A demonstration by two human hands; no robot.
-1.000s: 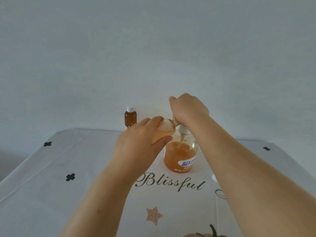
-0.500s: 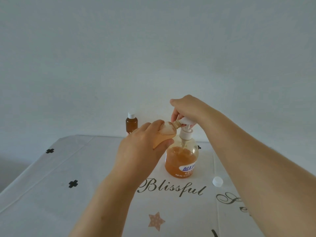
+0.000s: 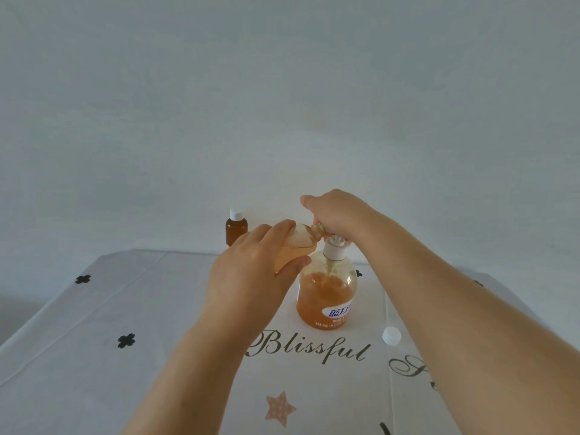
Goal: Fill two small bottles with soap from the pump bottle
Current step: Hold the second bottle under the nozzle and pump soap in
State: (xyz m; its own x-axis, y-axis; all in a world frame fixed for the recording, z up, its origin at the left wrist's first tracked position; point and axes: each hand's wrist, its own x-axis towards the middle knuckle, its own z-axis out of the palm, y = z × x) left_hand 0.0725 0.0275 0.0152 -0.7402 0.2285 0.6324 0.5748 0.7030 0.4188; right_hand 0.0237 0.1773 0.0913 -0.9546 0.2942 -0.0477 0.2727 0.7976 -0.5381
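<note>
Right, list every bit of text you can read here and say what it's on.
"Blissful": script on the tablecloth, in front of the pump bottle.
"S...": a second script word there, the rest hidden.
"蓝月": blue characters on the pump bottle's label, partly turned away; the print below is too small to read.
No text shows on the held small bottle or the capped brown bottle.

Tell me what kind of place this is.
Probably a home: a table under a printed tablecloth reading Blissful, set against a plain wall, with a household pump bottle of soap and a capped brown bottle.
</note>
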